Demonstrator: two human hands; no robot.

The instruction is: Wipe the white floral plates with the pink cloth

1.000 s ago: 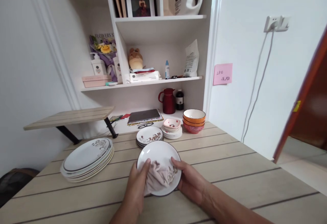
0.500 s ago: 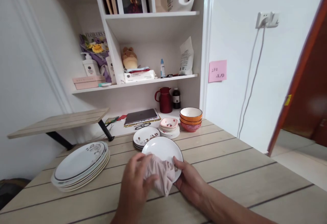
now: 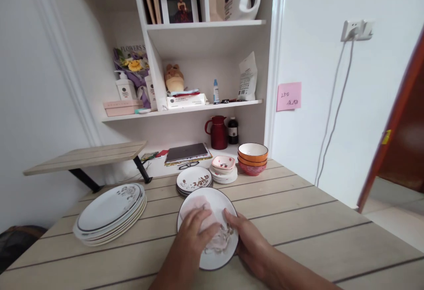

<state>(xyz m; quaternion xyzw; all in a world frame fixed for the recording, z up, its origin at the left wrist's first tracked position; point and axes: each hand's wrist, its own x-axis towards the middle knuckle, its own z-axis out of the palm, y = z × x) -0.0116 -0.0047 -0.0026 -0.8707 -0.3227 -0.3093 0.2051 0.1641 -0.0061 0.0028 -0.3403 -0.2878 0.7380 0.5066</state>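
A round white plate (image 3: 217,259) with a dark rim and a brown pattern is tilted above the table's front part. My right hand (image 3: 250,239) grips its right edge, thumb on the face and fingers underneath. On the plate's face lies a crumpled pale pink cloth (image 3: 200,206), with my left hand (image 3: 195,232) pressing on it, fingers bent over the fabric. Just behind the held plate sits a stack of small patterned plates (image 3: 194,178). Part of the cloth is hidden beneath my left hand.
Large oval plates (image 3: 109,208) are stacked at left, before a small wooden riser (image 3: 89,155). Saucers topped by a pink square dish (image 3: 223,163) and stacked bowls (image 3: 252,160) stand behind. Farther back are glasses (image 3: 188,165), a laptop (image 3: 187,152) and a red jug (image 3: 218,132).
My left hand and the cloth have moved onto the middle of the plate, and the cloth lies flatter. The plate faces me more fully. The view has shifted slightly left.
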